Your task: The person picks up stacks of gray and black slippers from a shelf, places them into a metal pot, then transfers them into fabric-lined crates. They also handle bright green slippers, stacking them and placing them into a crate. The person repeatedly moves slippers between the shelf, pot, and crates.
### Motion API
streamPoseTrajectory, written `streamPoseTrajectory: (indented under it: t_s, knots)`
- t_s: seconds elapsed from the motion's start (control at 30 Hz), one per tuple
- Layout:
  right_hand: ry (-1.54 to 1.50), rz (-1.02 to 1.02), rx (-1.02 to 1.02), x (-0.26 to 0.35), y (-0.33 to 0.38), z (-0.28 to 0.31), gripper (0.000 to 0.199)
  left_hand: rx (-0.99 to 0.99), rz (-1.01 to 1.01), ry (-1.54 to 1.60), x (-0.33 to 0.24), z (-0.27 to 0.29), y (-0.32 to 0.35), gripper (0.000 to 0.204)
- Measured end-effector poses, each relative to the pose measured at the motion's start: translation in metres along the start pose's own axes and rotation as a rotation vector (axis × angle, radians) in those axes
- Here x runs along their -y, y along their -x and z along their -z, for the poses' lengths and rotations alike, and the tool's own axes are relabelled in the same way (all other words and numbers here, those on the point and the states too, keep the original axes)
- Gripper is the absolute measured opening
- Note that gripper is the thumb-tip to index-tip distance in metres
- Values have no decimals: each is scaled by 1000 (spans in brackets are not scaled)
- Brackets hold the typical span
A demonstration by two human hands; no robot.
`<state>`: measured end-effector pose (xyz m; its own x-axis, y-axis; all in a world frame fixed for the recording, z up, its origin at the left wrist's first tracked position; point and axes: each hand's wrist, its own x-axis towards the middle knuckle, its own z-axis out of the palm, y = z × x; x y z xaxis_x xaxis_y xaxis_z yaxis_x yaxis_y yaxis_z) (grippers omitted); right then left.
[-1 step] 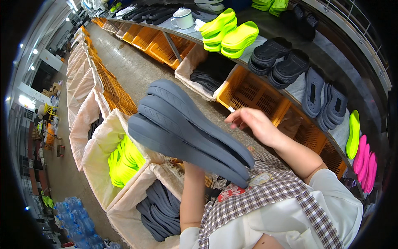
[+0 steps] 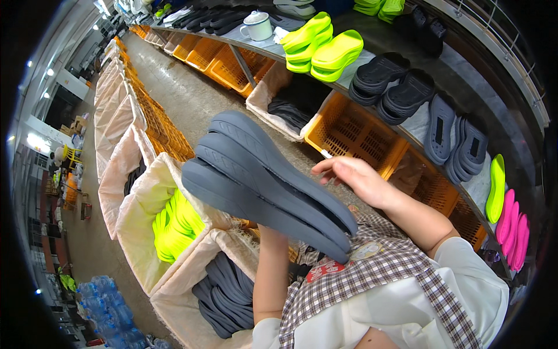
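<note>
A stack of several dark grey shoe soles (image 2: 250, 174) is tilted in front of me, heel ends up and left, narrow ends against my apron. My left hand (image 2: 272, 234) supports it from beneath; the soles cover its fingers, and little more than the wrist shows. To the right of the stack, my right hand (image 2: 353, 177) hovers with loosely bent fingers apart, close to the soles but not touching them. A small white tip (image 2: 326, 154) shows beside its fingers; I cannot tell whether it belongs to the crate behind.
Cloth-lined baskets at left hold neon-yellow soles (image 2: 177, 227) and grey soles (image 2: 224, 296). Along the right runs a bench with yellow soles (image 2: 337, 55), black soles (image 2: 407, 96), pink soles (image 2: 512, 232) and an enamel mug (image 2: 256, 27). Orange crates (image 2: 354, 134) stand below it.
My right hand has shifted slightly left, nearer the grey soles. The stack has barely moved.
</note>
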<state>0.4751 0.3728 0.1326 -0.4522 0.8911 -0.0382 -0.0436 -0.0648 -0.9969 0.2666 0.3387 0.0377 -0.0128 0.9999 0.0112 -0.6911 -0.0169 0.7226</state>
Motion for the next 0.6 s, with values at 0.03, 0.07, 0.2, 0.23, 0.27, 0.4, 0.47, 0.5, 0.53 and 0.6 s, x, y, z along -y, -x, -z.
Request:
streamPoseTrajectory:
  t_s: [0.03,0.07,0.2,0.23,0.27,0.4,0.47,0.5,0.53,0.6]
  knots:
    - [-40,18,71,-2,3,-3,46,0,-16,-65,0,-3,-1,42]
    - [-33,45,103,-4,3,-7,50,22,28,-5,0,-5,-4,46]
    - [163,54,109,-3,4,-17,68,79,-122,-219,2,-9,-13,47]
    - [236,82,116,-2,4,-19,73,83,-148,-258,3,-8,-16,47]
    - [317,110,146,-2,4,-19,75,87,-175,-295,2,-9,-19,47]
    - [354,186,181,-5,2,-14,77,226,-83,14,-5,-18,-20,45]
    - [423,288,154,-10,-2,-9,74,29,-121,-210,-10,-28,-11,44]
    - [616,455,89,-14,-8,-4,66,67,-133,-453,-14,-32,-8,45]
    - [661,505,78,-16,-14,2,63,117,-142,-714,-19,-33,-6,46]
    - [638,534,82,-22,-22,12,54,217,-162,-1232,-24,-35,-3,49]
